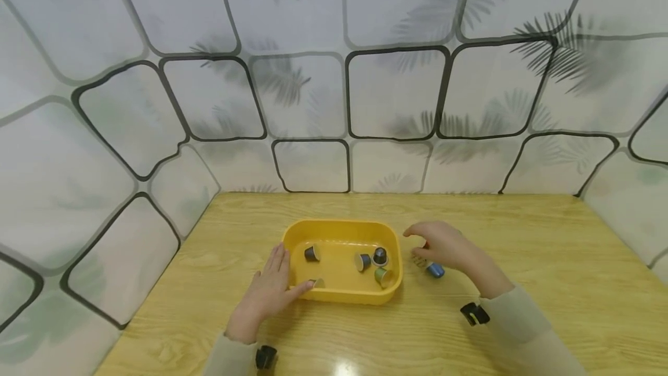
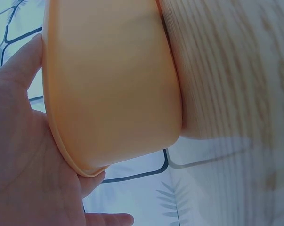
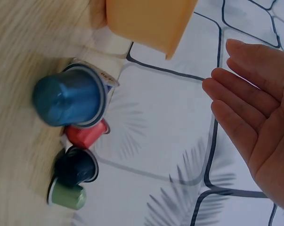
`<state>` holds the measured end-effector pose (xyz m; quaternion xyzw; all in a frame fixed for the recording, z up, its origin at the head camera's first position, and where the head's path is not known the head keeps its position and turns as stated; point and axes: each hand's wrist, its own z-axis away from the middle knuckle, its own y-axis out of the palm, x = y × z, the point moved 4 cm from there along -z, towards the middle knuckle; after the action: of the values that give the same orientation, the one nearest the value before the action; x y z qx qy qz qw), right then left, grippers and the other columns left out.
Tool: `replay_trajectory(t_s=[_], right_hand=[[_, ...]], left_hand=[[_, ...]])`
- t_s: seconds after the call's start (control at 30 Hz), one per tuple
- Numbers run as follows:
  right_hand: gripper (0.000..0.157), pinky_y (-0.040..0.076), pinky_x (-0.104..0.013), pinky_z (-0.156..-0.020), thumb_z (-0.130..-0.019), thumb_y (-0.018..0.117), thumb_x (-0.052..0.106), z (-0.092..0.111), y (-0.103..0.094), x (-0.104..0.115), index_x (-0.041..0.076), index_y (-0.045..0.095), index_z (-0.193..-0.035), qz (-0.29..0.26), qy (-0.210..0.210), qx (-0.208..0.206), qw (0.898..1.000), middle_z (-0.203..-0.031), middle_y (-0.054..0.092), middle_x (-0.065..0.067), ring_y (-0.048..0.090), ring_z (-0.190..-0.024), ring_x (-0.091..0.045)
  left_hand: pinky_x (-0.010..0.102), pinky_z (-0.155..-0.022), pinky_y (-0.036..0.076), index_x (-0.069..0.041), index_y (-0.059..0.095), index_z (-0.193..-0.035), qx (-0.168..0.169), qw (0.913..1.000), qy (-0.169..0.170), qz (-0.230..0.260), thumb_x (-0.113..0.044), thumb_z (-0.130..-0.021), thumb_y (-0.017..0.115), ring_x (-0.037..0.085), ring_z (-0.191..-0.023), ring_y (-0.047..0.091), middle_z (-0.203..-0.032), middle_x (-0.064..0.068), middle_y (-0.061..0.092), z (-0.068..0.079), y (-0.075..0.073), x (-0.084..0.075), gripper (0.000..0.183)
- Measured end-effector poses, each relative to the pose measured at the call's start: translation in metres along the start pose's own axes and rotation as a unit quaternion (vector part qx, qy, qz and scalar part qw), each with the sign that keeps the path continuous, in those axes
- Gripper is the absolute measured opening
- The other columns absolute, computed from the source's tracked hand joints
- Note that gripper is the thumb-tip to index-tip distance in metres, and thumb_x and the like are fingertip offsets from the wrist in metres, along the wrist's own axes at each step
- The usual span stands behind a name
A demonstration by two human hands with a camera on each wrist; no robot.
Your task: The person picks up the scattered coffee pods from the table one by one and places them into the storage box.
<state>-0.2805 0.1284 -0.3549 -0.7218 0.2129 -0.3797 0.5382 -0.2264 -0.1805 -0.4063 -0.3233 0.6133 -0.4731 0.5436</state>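
Note:
A yellow plastic tray [image 1: 341,296] stands on the wooden table. My left hand [image 1: 267,292] rests at its near left corner, thumb along the front rim and fingers fairly straight beside the wall. Several small coffee capsules lie inside, among them a green capsule [image 1: 383,277] and a black capsule [image 1: 380,256]. Right of the tray, my right hand [image 1: 443,243] hovers with loosely bent fingers and holds nothing. Below it lies a blue capsule [image 3: 68,99]; a red capsule [image 3: 86,134], a dark capsule [image 3: 76,165] and a light green capsule [image 3: 68,195] show in the right wrist view.
The wooden table [image 1: 182,306] extends around the tray. A white curtain-like backdrop [image 1: 308,97] with dark rounded lines and leaf prints rises behind the table and along both sides. Black wrist straps [image 1: 475,314] sit at the sleeves.

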Motion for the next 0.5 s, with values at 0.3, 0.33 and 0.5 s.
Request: replay_trajectory(t_s=[0.3,0.33,0.5], right_hand=[[0.029,0.048,-0.034,-0.067,-0.076,0.068,0.007,0.021,0.002,-0.014,-0.002,0.061,-0.103,-0.009,-0.007,-0.031,0.999,-0.091,0.062,-0.009,0.059,-0.078,-0.021],[0.029,0.048,-0.035,-0.068,-0.076,0.068,0.007,0.022,0.003,-0.015,-0.002,0.061,-0.103,-0.009,-0.007,-0.033,0.999,-0.091,0.062,-0.009,0.059,-0.079,-0.022],[0.028,0.047,-0.037,-0.07,-0.076,0.068,0.006,0.026,0.005,-0.019,-0.001,0.061,-0.102,-0.017,-0.003,-0.041,0.999,-0.09,0.062,-0.007,0.058,-0.081,-0.023]], left_hand=[[0.062,-0.094,0.017,0.008,0.013,-0.138,-0.006,1.0,-0.003,0.001,-0.062,-0.083,0.041,0.029,-0.132,0.001,-0.144,0.019,0.0,0.001,0.0,0.001,0.093],[0.062,-0.094,0.017,0.008,0.013,-0.138,-0.007,1.0,-0.003,0.003,-0.061,-0.083,0.041,0.029,-0.132,0.001,-0.144,0.019,0.0,0.001,0.0,0.001,0.093],[0.063,-0.093,0.017,0.008,0.014,-0.137,-0.001,0.9999,0.0,0.011,-0.062,-0.083,0.04,0.031,-0.132,0.001,-0.144,0.021,0.001,0.001,-0.001,-0.001,0.093]])
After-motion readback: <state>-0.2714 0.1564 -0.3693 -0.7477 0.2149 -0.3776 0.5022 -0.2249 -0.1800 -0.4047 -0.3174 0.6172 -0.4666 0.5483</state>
